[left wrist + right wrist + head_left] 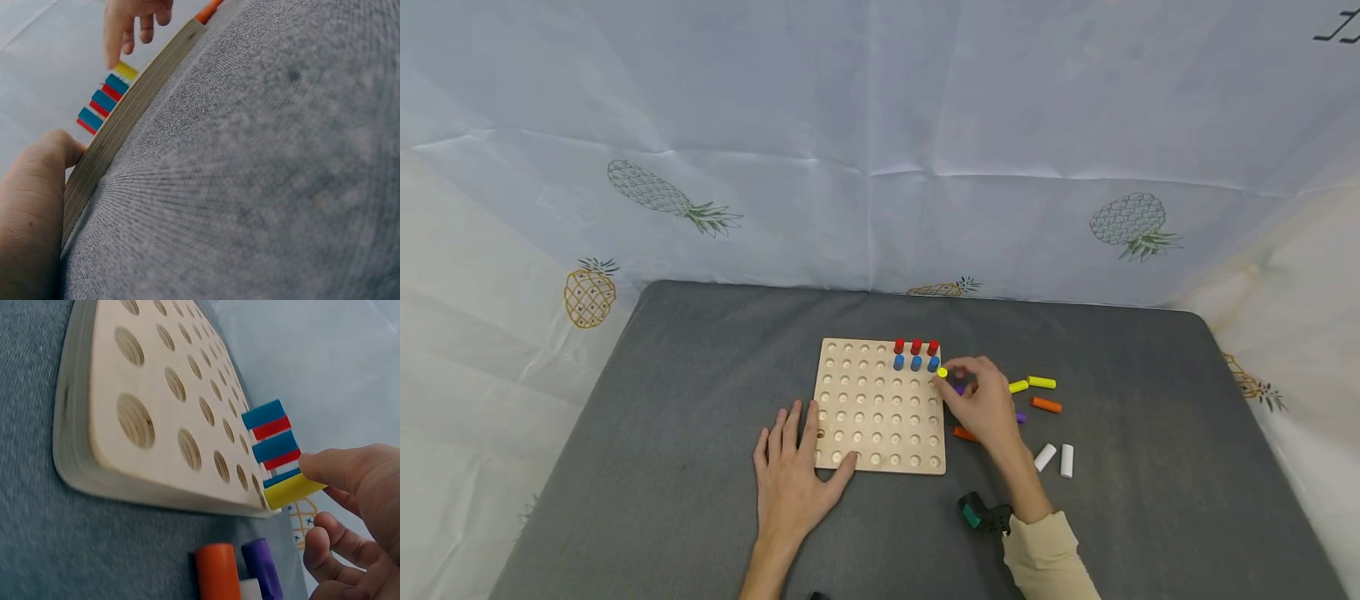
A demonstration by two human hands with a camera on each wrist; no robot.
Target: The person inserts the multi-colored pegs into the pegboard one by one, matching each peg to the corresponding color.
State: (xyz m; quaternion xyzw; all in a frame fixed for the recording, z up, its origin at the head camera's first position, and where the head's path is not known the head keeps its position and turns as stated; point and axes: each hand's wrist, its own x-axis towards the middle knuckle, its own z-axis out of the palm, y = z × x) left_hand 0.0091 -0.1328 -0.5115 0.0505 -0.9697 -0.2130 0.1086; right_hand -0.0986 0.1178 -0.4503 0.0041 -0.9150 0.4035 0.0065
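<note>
A square wooden pegboard [868,408] with rows of round holes lies on the grey cloth. In its far right corner stand three red pegs [917,346], with three blue pegs [916,363] in the row before them. My right hand [981,400] pinches a yellow peg [294,490] between thumb and finger, its lower end right at a hole on the board's right edge, just in front of the blue row. My left hand [793,471] lies spread at the near left corner, fingertips on the board's left side and thumb at its near edge.
Right of the board lie loose pegs: yellow ones [1042,382], orange ones [1047,405], purple ones [262,565] and white ones [1067,461]. A black and green device [981,512] sits by the right wrist. Behind the table [700,358] hangs a pineapple-print curtain [820,217].
</note>
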